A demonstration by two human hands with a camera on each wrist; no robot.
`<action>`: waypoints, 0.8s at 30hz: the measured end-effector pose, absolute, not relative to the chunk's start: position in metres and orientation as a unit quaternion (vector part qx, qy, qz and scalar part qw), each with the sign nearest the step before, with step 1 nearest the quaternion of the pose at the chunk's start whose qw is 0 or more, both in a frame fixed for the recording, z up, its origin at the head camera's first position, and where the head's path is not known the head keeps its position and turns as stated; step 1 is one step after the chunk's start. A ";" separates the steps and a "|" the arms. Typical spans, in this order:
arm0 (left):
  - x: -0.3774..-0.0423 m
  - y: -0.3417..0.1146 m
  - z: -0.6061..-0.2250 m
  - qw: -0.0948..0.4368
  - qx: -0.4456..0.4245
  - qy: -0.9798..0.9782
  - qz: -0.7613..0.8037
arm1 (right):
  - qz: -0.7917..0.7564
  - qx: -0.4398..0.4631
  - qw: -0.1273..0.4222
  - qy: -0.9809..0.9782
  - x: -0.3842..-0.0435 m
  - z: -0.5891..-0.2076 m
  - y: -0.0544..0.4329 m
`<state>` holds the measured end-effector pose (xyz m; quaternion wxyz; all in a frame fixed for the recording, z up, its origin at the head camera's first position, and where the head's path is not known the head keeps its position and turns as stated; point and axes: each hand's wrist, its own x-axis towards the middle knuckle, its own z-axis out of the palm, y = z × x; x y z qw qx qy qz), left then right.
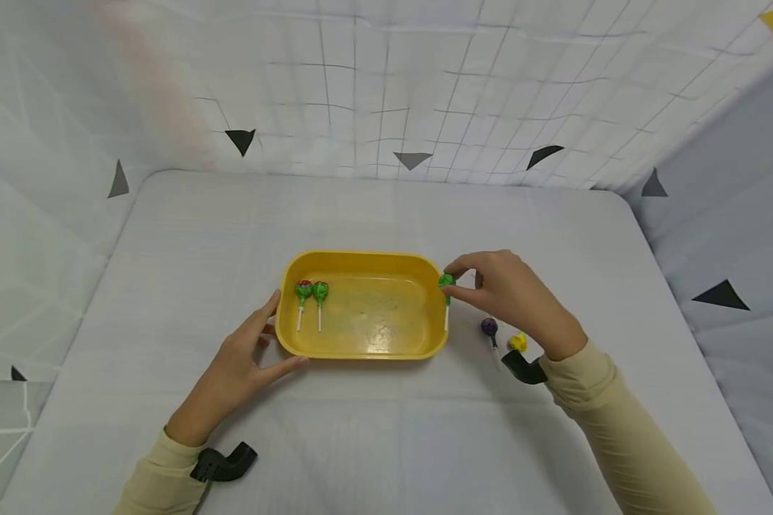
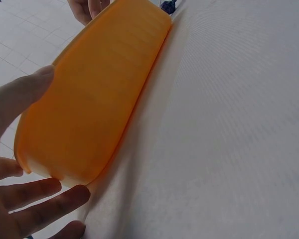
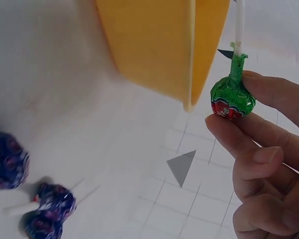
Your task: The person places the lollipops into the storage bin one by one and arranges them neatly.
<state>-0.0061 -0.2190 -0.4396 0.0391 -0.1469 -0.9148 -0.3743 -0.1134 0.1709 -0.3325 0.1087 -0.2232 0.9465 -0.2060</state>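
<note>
A yellow plastic tray (image 1: 373, 304) stands on the table with two green-wrapped lollipops inside at its left, one lollipop (image 1: 303, 290) beside another lollipop (image 1: 321, 291), their white sticks toward me. My left hand (image 1: 248, 357) rests against the tray's near left corner, thumb along the near side and fingers spread at the left end. By the tray's right rim, my right hand (image 1: 499, 286) pinches a green lollipop (image 3: 232, 98) by its candy head between thumb and fingertip. In the head view its stick hangs toward me; red print shows on the wrapper in the right wrist view.
Right of the tray lie a dark purple lollipop (image 1: 489, 327) and a yellow-wrapped one (image 1: 518, 342), near my right forearm. More than one purple-wrapped lollipop (image 3: 7, 160) shows in the right wrist view. White cloth (image 1: 386, 93) with grid lines rises behind the table.
</note>
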 end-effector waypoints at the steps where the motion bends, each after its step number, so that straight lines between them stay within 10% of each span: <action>1: -0.006 -0.219 -0.440 0.039 -0.147 -0.915 -0.375 | -0.204 -0.226 0.109 0.946 -0.114 -0.332 0.169; 24: -0.007 -0.220 -0.441 0.047 -0.157 -0.911 -0.377 | -0.189 -0.273 0.124 0.935 -0.126 -0.336 0.128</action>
